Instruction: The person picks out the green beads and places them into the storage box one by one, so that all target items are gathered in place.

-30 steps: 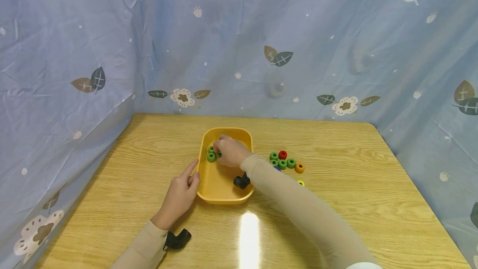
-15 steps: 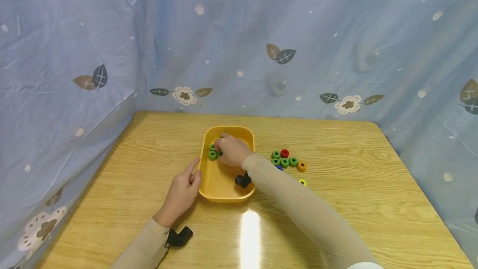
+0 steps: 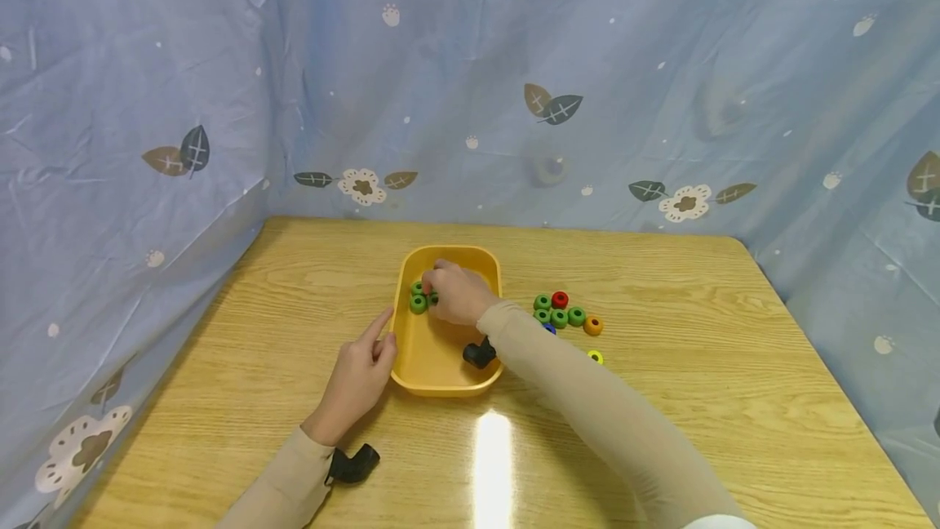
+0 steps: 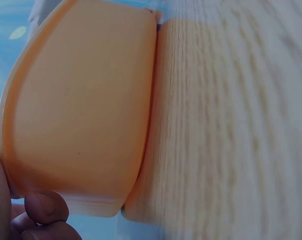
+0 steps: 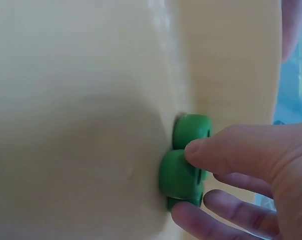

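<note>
In the head view my right hand [image 3: 461, 294] reaches down into the yellow tray [image 3: 441, 390]. In the right wrist view its thumb rests on a chunky green bead [image 5: 178, 175], with a fingertip at the bead's lower edge; the two pinch it. Another green bead [image 5: 190, 131] sits right beside it against the tray wall, and one is partly hidden below. My left hand [image 3: 357, 378] lies at the tray's left side, index finger extended to the rim and thumb near it. The left wrist view has its fingertips by the tray's outer wall [image 4: 85, 100].
Right of the tray, on the wooden table [image 3: 698, 349], sit several green beads [image 3: 560, 318], a red one [image 3: 560, 300], an orange one [image 3: 593, 325], a yellow one [image 3: 596, 357] and a partly hidden blue one [image 3: 549, 329]. A patterned blue cloth [image 3: 441, 88] hangs behind.
The head view has shifted slightly. Both hands, the tray and the beads keep nearly the same places relative to each other.
</note>
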### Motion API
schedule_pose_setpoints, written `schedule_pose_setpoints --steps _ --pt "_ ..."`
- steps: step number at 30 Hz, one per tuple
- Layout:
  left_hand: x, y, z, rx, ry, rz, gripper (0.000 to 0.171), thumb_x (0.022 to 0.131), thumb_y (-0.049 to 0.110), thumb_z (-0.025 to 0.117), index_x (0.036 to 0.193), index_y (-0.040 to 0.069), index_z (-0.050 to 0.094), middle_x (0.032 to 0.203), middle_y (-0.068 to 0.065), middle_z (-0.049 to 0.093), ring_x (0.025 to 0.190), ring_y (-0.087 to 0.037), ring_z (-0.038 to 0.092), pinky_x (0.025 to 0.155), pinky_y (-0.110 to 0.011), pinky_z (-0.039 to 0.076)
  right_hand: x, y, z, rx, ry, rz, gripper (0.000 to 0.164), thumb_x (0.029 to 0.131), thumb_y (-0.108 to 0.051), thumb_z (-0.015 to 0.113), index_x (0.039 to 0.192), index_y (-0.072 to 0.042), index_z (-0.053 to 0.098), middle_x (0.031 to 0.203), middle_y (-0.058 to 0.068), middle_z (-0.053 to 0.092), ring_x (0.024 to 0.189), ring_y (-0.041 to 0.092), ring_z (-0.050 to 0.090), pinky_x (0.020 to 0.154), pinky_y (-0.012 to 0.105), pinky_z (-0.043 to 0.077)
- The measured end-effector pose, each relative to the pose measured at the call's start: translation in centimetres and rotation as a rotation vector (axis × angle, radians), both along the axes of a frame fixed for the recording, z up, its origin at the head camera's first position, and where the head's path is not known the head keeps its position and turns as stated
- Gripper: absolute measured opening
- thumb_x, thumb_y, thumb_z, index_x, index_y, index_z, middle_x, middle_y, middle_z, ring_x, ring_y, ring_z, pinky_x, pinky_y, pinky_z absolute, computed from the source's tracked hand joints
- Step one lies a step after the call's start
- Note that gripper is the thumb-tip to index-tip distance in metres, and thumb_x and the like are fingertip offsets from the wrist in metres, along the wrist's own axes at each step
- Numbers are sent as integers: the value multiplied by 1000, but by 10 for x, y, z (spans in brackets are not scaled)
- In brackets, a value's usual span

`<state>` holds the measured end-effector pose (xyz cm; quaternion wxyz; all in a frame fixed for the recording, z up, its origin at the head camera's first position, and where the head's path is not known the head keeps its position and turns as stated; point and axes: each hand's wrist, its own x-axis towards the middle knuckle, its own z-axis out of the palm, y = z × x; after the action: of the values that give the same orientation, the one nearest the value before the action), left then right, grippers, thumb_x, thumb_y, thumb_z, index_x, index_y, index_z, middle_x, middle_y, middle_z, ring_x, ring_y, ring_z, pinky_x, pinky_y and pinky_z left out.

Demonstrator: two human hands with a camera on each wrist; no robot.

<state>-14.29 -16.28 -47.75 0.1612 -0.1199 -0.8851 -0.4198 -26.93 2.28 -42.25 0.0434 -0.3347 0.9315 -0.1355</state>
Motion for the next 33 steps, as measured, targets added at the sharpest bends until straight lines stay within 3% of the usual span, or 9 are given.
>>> schedule_pose_setpoints --steps 6,10,13,20,33 --pt "-1 1 1 1 -5 -6 45 106 7 53 149 -6 52 53 14 30 46 5 20 46 -19 23 1 13 12 -156 -35 -1 25 95 -14 75 120 -7 74 120 12 66 94 22 65 83 36 57" --pt "-2 1 1 1 -17 -5 46 106 8 53 150 -6 51 53 14 31 46 4 21 47 -19 23 3 22 23 -222 -13 -6 28 95 -13 75 121 -4 73 122 13 66 88 21 66 88 39 57" --pt "-2 1 1 0 -16 -1 46 106 8 54 150 -6 51 53 14 31 46 4 21 47 -19 23 5 29 29 -232 12 -13 29 94 -13 77 121 -4 73 121 13 66 82 20 66 84 37 57" --pt "0 0 1 2 -7 9 46 106 7 53 150 -5 52 53 14 31 47 4 20 47 -19 24 13 46 36 -262 25 -16 30 93 -13 77 122 -5 72 119 13 66 88 21 67 80 34 57" --pt "0 1 0 9 -14 10 45 106 7 54 149 -5 53 53 14 30 47 4 21 47 -19 24 45 88 37 -405 102 -22 23 94 -14 76 116 -10 72 115 6 66 90 22 68 76 32 55"
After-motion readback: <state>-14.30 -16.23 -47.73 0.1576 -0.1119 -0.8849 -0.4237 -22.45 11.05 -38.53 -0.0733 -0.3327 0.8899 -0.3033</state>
